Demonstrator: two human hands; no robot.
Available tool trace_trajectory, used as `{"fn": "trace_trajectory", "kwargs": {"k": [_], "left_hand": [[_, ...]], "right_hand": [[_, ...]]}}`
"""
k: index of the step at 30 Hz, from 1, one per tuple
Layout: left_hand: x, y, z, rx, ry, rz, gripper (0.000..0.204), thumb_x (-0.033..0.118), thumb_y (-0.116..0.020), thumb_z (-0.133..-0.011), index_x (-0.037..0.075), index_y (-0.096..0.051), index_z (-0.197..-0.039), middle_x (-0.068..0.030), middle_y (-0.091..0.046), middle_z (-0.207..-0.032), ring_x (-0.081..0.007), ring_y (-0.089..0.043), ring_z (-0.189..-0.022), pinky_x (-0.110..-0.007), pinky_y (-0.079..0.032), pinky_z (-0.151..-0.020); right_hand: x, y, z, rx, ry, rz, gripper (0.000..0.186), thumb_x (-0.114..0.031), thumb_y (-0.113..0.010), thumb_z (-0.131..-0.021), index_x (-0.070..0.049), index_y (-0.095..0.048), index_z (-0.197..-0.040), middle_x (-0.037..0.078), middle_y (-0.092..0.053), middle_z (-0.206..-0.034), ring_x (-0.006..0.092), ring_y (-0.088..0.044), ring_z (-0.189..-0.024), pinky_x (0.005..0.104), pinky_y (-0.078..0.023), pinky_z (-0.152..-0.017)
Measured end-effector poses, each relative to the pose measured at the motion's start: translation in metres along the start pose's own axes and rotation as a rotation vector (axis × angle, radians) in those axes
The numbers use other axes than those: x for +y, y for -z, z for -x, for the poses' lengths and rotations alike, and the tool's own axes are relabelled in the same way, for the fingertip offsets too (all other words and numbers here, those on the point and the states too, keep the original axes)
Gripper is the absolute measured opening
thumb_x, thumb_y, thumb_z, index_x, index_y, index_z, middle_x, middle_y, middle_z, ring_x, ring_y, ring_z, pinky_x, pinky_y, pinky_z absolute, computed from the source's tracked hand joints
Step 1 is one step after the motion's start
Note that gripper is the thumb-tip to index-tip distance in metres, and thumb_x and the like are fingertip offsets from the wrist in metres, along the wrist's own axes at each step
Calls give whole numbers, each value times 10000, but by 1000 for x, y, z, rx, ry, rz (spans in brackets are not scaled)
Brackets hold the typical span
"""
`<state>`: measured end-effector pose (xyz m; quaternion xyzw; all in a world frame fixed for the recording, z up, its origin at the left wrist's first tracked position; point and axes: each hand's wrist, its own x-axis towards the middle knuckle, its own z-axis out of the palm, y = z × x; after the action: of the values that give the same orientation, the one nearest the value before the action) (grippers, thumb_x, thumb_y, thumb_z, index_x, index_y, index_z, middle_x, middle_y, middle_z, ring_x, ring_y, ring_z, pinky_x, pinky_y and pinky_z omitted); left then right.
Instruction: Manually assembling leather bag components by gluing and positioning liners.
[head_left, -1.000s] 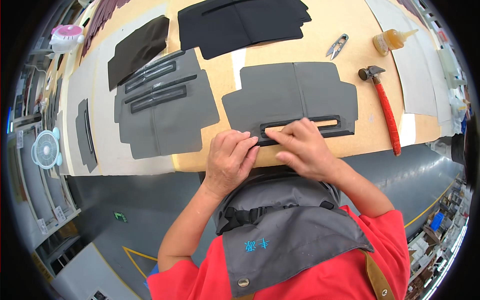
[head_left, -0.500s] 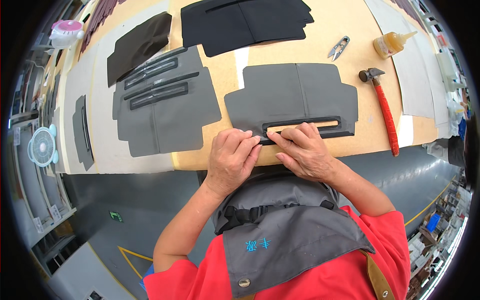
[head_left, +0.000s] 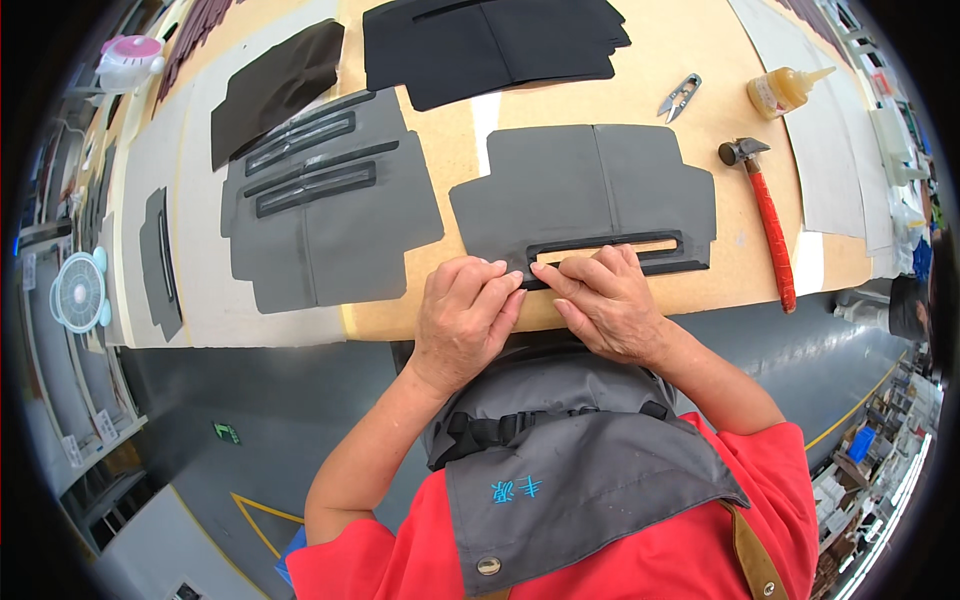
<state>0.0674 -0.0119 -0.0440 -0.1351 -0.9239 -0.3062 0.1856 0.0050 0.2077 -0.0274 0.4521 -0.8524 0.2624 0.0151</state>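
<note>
Grey panel [head_left: 560,185], with one black-bordered slot [head_left: 643,248]: on the table [head_left: 745,275], left of the red-handled hammer [head_left: 771,230].
Left hand [head_left: 463,305]: fingers curled together, tips at the panel's near edge; whether pinching it, cannot tell.
Right hand [head_left: 612,303]: fingers bent, index fingertip at the slot's border; pinch likewise cannot be told.
Snips [head_left: 680,98]: beyond the hammer, leftward.
Amber bottle [head_left: 775,93], nozzled: beyond the hammer, slightly rightward.
</note>
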Motion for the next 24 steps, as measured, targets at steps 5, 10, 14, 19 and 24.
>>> {"fn": "trace_trajectory", "kwargs": {"k": [5,10,14,19,24], "left_hand": [[1,1,-1,-5,5,5,260,60,-819,-747,84,-726,-989,-46,-649,-1021,-263,-599,-980,-378,-501,-859],[0,0,0,0,-3,-7,252,59,-817,-750,85,-727,-983,-48,-647,-1016,-262,-600,-975,-379,-500,-856],[1,0,0,-4,-1,-3,250,56,-816,-749,84,-726,-981,-50,-646,-1016,-264,-600,-974,-381,-499,-854],[1,0,0,-1,4,5,253,56,-816,-750,84,-725,-984,-49,-645,-1017,-268,-597,-978,-381,-499,-853],[1,1,0,2,4,6,253,61,-817,-752,87,-727,-987,-45,-646,-1019,-266,-597,-977,-381,-497,-857]], "right_hand": [[6,3,5,12,53,-96,396,-150,-680,-881,-75,-680,-1270,24,-594,-1076,220,-509,-883,377,-393,-790],[3,1,2,92,-114,-271,384,-54,-639,-885,-39,-688,-1266,71,-577,-1044,240,-510,-879,366,-409,-813],[1,0,0,37,-28,-58,396,-121,-696,-859,-42,-676,-1247,44,-578,-1070,225,-508,-893,371,-413,-790],[2,1,0,25,7,1,397,-130,-715,-838,-44,-687,-1225,23,-577,-1074,210,-503,-882,365,-411,-779],[10,4,3,27,83,-63,384,-116,-708,-837,-49,-694,-1215,23,-586,-1058,201,-513,-849,359,-414,-777]]}}
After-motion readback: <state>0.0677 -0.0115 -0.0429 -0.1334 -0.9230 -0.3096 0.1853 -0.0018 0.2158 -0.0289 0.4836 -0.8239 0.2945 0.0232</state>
